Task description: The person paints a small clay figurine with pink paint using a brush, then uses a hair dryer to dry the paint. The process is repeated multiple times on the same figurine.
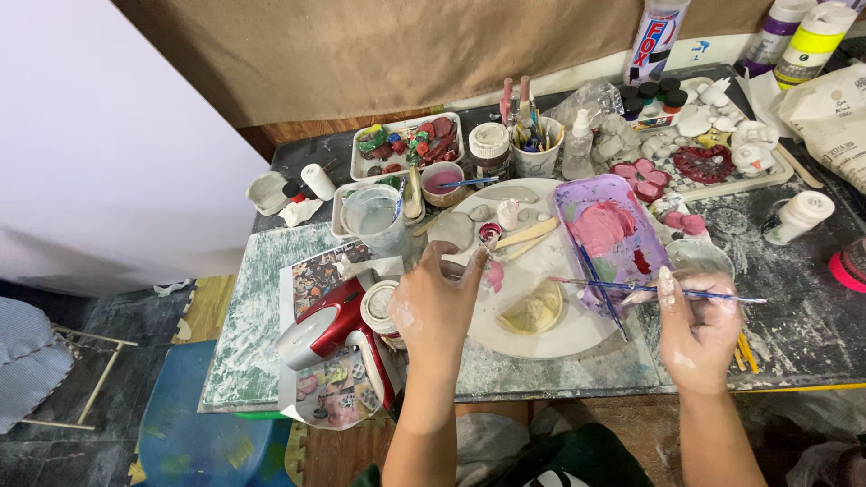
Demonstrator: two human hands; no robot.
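Note:
My left hand (pixel 436 302) rests at the left edge of a round white plate (pixel 550 334), fingertips on a small pink piece (pixel 493 273); I cannot tell whether it grips it. My right hand (pixel 699 329) holds a thin blue paintbrush (pixel 649 289) that points left over the plate. A pale yellow clay wedge (pixel 534 313) lies on the plate's near side. A purple palette tray (pixel 613 236) smeared with pink and red paint lies just right of the plate.
A red and silver heat gun (pixel 329 329) lies left of my left hand. A clear water cup (pixel 377 218), a cup of brushes (pixel 537 153), paint bottles (pixel 798 36) and trays of moulded pieces (pixel 406 144) crowd the back.

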